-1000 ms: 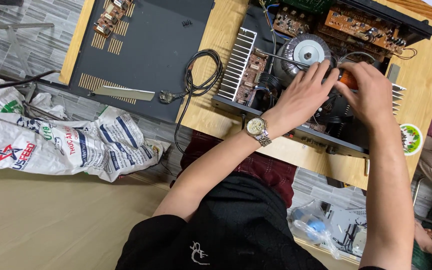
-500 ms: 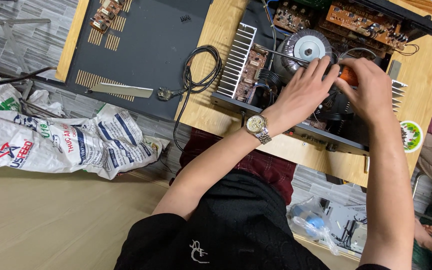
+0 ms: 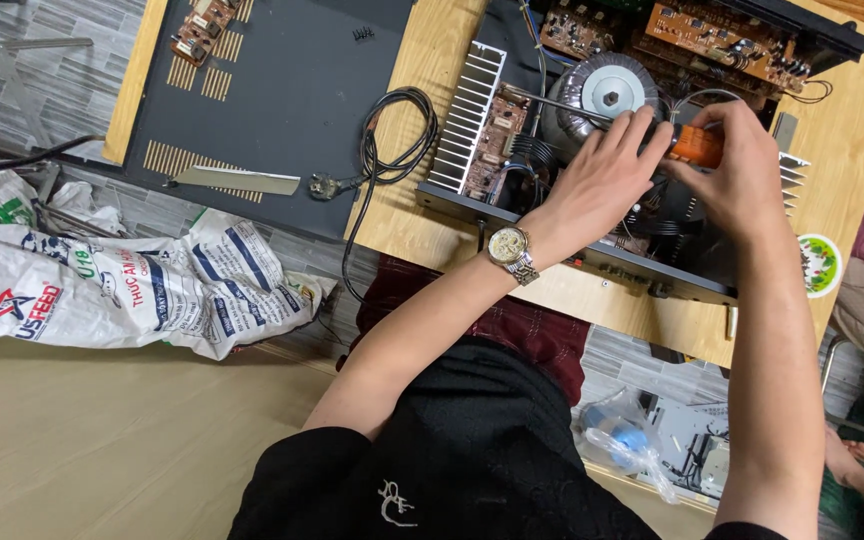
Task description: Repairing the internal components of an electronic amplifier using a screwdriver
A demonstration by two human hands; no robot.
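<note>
Over the opened black metal amplifier chassis (image 3: 592,250) with ribbed heatsinks, on the pale wooden surface (image 3: 432,90), both hands pinch an orange-handled screwdriver (image 3: 694,146): left hand (image 3: 597,180) fingers extended, right hand (image 3: 742,170) curled.

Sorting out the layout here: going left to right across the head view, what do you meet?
Printed sack → metal blade → coiled cable → heatsink fins → left hand → right hand on orange handle → round sticker.

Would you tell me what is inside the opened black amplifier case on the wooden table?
Inside the amplifier case sit a round grey transformer, finned heat sink and brown circuit boards. The left hand and right hand, gripping an orange screwdriver handle, cover the middle.
</note>
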